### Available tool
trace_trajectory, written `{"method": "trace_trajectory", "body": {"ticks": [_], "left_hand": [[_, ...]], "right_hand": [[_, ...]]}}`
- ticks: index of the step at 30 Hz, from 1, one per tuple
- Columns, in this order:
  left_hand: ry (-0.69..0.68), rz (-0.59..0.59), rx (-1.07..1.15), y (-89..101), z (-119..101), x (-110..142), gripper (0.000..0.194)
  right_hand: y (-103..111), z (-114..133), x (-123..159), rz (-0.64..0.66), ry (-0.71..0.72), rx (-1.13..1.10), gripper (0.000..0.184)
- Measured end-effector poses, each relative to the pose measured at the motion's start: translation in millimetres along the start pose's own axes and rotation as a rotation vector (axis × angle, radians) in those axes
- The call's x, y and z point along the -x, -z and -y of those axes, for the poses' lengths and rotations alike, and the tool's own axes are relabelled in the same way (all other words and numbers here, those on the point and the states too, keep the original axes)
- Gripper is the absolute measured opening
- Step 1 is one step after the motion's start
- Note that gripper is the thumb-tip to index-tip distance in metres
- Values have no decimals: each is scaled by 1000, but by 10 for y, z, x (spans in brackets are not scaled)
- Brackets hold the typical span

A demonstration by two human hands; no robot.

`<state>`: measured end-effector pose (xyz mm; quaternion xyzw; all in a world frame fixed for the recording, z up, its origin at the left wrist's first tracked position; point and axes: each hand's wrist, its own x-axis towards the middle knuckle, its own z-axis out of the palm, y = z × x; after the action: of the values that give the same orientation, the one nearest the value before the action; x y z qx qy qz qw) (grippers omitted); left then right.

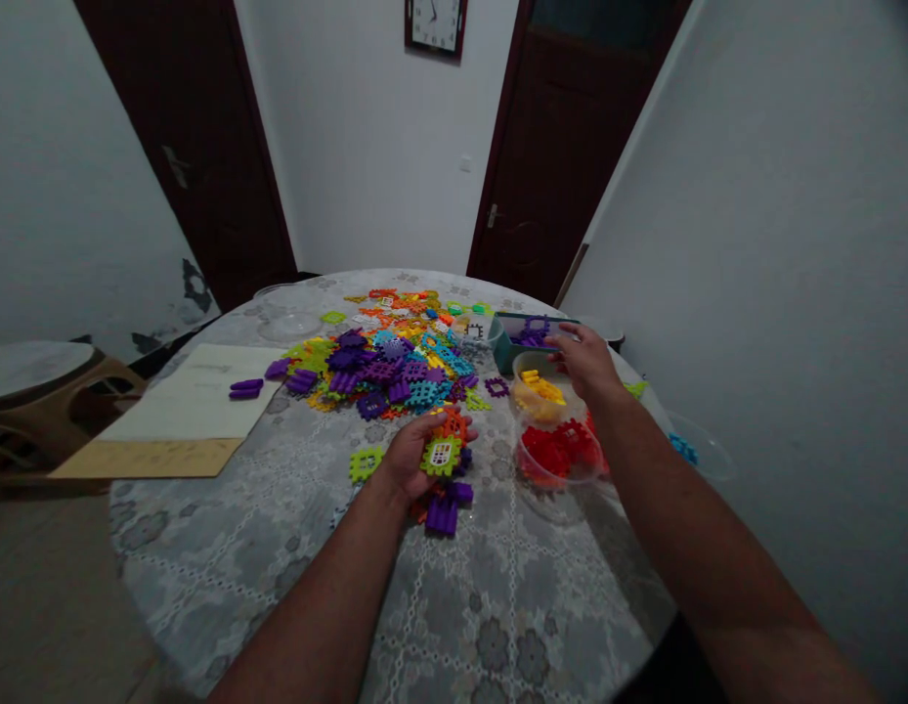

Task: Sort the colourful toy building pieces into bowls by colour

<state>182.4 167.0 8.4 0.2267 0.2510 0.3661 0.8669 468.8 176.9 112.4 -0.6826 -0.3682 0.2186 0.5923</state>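
Observation:
My left hand (415, 455) is closed around several interlocking plastic pieces, palm up. A lime-green toothed plate (442, 456) lies on top, with an orange plate (452, 423) behind it. Just below that hand, purple pieces (443, 513) rest on the table, and a lime-green square frame (365, 464) lies to its left. My right hand (585, 360) hovers at the right end of a teal box (503, 347) containing purple pieces (534, 330). Its fingers are apart, and I see nothing between them.
A large mixed heap of pieces (395, 367) covers the table's middle. Clear tubs hold yellow pieces (540, 391) and red pieces (560, 450); another holds blue pieces (683, 449) at right. Paper (196, 396) and a cardboard sheet (150, 458) lie at left.

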Motion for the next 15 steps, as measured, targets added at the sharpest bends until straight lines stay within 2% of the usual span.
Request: {"method": "trace_trajectory", "body": {"ticks": [2, 3, 6, 9, 12, 15], "left_hand": [[-7, 4, -8, -8, 5, -2, 31], [-3, 1, -14, -11, 8, -4, 30], [6, -10, -28, -26, 15, -5, 29], [13, -16, -22, -55, 14, 8, 28], [25, -17, -24, -91, 5, 31, 25], [55, -51, -51, -119, -5, 57, 23]], "right_hand": [[10, -40, 36, 4, 16, 33, 51], [2, -62, 112, 54, 35, 66, 47], [-79, -120, 495, 362, 141, 191, 32], [-223, -164, 911, 610, 286, 256, 34], [-375, -207, 1166, 678, 431, 314, 42], [-474, -249, 1229, 673, 531, 346, 41]]}}
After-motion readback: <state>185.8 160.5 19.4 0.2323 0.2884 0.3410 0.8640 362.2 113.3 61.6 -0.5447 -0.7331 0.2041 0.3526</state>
